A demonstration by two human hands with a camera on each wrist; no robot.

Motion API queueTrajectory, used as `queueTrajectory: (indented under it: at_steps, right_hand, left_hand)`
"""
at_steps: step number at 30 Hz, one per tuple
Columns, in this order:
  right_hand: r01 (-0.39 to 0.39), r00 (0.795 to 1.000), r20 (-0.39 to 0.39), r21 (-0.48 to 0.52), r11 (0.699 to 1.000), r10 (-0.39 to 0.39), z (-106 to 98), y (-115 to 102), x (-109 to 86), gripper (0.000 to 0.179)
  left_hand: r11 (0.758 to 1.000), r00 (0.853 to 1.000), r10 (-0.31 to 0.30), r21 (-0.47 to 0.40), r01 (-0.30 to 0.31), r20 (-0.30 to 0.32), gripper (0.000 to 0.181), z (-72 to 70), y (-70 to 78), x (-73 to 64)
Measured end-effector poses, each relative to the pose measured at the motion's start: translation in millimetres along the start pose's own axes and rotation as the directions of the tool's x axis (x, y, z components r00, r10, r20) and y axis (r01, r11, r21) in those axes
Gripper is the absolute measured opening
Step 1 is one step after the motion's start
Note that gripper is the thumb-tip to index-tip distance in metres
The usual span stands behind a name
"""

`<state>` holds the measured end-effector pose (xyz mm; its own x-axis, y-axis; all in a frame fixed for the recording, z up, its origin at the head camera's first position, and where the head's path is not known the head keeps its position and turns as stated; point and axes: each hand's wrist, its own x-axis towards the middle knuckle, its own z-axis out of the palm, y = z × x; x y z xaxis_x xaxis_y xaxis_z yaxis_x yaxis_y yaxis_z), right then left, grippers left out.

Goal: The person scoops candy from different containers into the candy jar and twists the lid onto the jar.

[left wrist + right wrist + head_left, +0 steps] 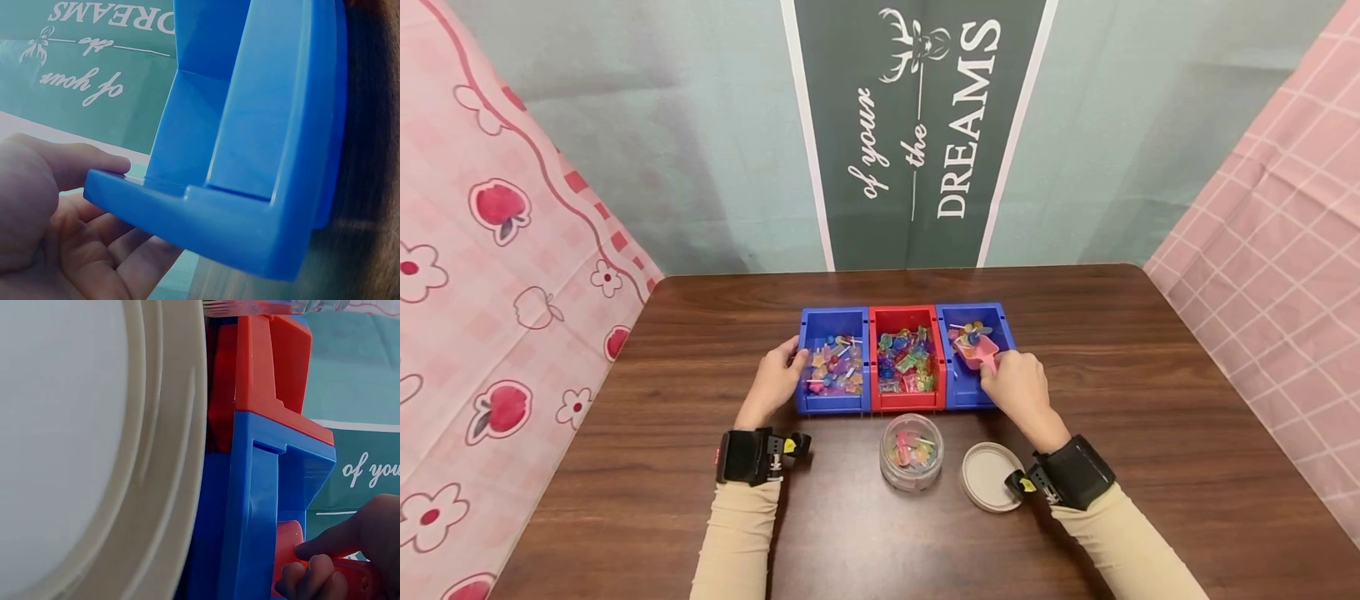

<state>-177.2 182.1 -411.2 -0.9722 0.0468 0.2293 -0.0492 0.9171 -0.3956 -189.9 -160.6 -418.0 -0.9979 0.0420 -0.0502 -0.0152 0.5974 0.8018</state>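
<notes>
My left hand (pixel 776 379) grips the outer side wall of the left blue bin (pixel 833 405), thumb over the rim and fingers outside, as the left wrist view shows. That bin holds a mix of small candy-like charms (pixel 837 364). My right hand (pixel 1019 387) holds a pink scoop (pixel 976 351) by its handle, with the scoop's bowl inside the right blue bin (pixel 966 393). Several charms (pixel 972 332) lie at the scoop and behind it. In the right wrist view, the thumb and curled fingers close around the scoop's handle (pixel 359 578).
Between the blue bins stands a red bin (pixel 907 402) of colourful wrapped-looking pieces. In front is a clear round jar (pixel 912 479) with some charms inside. Its pale round lid (pixel 987 477) lies beside it, below my right wrist. A printed cloth (pixel 917 242) hangs behind the table.
</notes>
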Motion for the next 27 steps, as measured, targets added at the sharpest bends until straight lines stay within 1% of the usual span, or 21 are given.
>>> queueTrajectory:
  at_steps: [6,13,16,22,27]
  right_hand:
    - [-0.026,1.000,0.005,-0.002,1.000,0.026,-1.3,-1.4,0.9,0.037]
    - [-0.024,1.000,0.003,0.018,1.000,0.024,-1.3,-0.6,-2.3,0.024]
    - [-0.021,1.000,-0.007,0.025,0.999,0.021,-1.8,-0.2,-3.8,0.023]
    - [-0.012,1.000,-0.022,0.040,0.999,0.013,-4.2,0.7,-6.6,0.026]
    - [0.026,0.998,-0.057,0.062,0.998,-0.022,-5.8,3.4,-10.1,0.024]
  left_hand:
    - [1.000,1.000,0.016,-0.005,-0.016,-0.006,0.046,0.7,0.0,0.1]
    - [1.000,1.000,0.002,-0.022,-0.002,0.003,0.047,0.0,1.6,0.5]
    - [1.000,1.000,-0.007,-0.025,0.007,0.007,0.047,-0.6,1.4,0.4]
    - [0.999,1.000,-0.021,-0.036,0.022,0.019,0.047,-0.7,0.3,0.4]
    - [0.999,1.000,-0.016,-0.035,0.016,0.014,0.047,-1.1,0.0,0.2]
